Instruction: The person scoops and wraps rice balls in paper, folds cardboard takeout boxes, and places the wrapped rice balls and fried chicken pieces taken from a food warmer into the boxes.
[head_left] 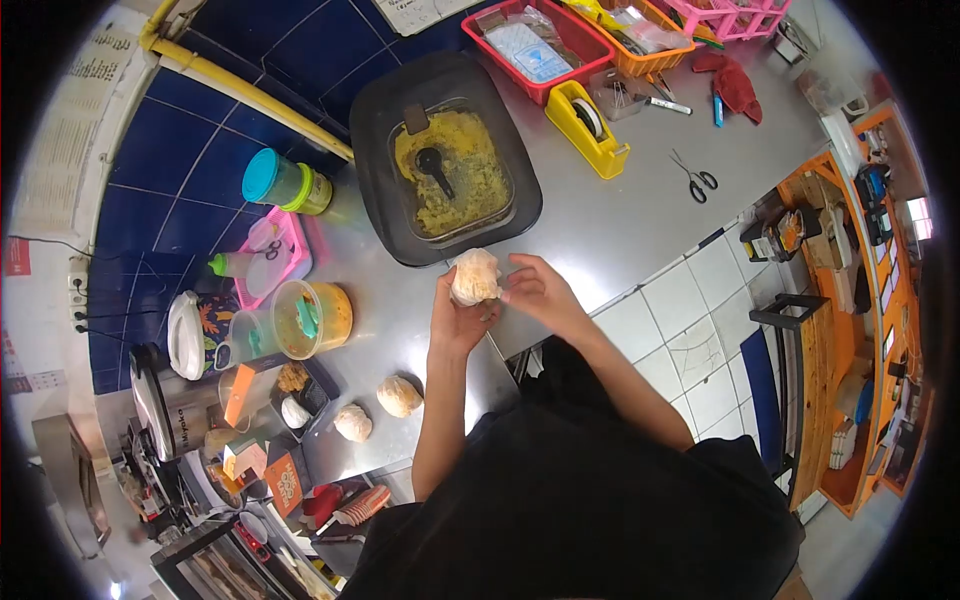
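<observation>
A pale, round food ball in clinging wrap (474,277) is held up in front of the dark tub, above the steel counter. My left hand (462,318) curls under and around its left side, fingers closed on it. At the ball's right edge, my right hand (540,292) has its fingertips closed in on the wrapping, some fingers bent. Just beyond is the dark square tub (365,190), holding a crumbly yellow-green mixture (465,165) with a black scoop (432,168) in it. Two similar wrapped balls (400,396) (353,422) rest on the counter to the left.
Clear containers (318,318), a pink basket (290,240) and lidded tubs (275,180) line the left wall. A yellow tape dispenser (590,130), scissors (697,182), a red cloth (735,88) and red basket (550,85) lie at the back right. Orange shelving (850,440) stands beyond the tiled floor.
</observation>
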